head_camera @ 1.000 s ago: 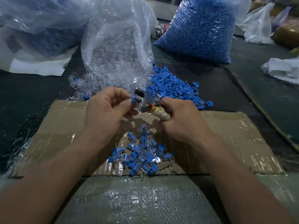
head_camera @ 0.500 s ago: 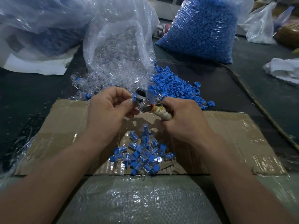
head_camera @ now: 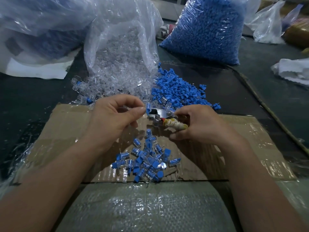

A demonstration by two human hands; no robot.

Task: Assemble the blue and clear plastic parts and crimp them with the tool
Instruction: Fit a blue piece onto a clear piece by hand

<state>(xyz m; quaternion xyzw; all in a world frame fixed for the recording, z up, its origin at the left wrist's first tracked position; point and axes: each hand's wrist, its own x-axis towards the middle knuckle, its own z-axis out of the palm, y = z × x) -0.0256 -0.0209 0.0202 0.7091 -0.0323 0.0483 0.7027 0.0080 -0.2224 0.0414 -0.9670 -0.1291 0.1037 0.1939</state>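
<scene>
Tool point(head_camera: 160, 114) looser in right hand point(head_camera: 200, 128); left hand point(head_camera: 113, 121) pinches part point(head_camera: 148, 108).

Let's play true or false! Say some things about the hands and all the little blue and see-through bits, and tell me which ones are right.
1. The left hand pinches a small blue plastic part. True.
2. The right hand holds nothing. False: it grips the metal crimping tool by its cloth-wrapped handle.
3. The pile of joined blue-and-clear pieces lies on the brown cardboard sheet. True.
4. The big plastic bag of blue parts is empty. False: it is stuffed full of blue parts.
</scene>
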